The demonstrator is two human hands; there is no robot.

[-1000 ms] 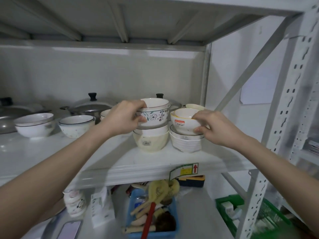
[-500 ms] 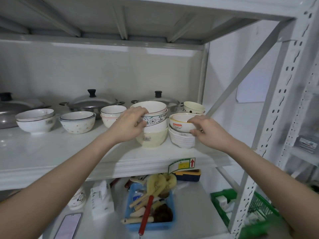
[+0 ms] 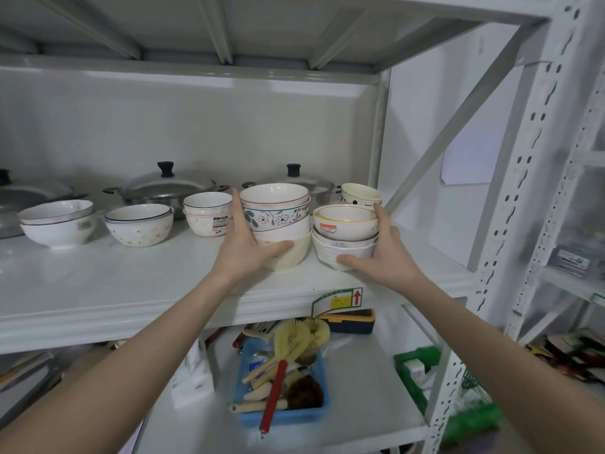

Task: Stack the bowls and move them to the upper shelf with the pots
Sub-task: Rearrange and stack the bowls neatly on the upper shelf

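Two bowl stacks stand on the upper shelf (image 3: 137, 290) in front of lidded pots. My left hand (image 3: 248, 247) cups the left side and base of the taller stack (image 3: 278, 217), which holds a floral bowl under a white one and a cream bowl at the bottom. My right hand (image 3: 383, 253) wraps the right side and base of the shorter stack (image 3: 343, 234), a yellow-rimmed bowl on white ribbed bowls. Both stacks rest on the shelf, almost touching each other.
More bowls stand to the left: a pair (image 3: 208, 213), a speckled one (image 3: 139, 224) and a white stack (image 3: 57, 222). A small bowl (image 3: 360, 194) sits behind the right stack. Lidded pots (image 3: 167, 188) line the back. Below, a blue basket (image 3: 281, 388) holds brushes.
Both hands slid down from the top bowls' rims to the bases of the two stacks. The stacks stand lower and settled on the shelf.
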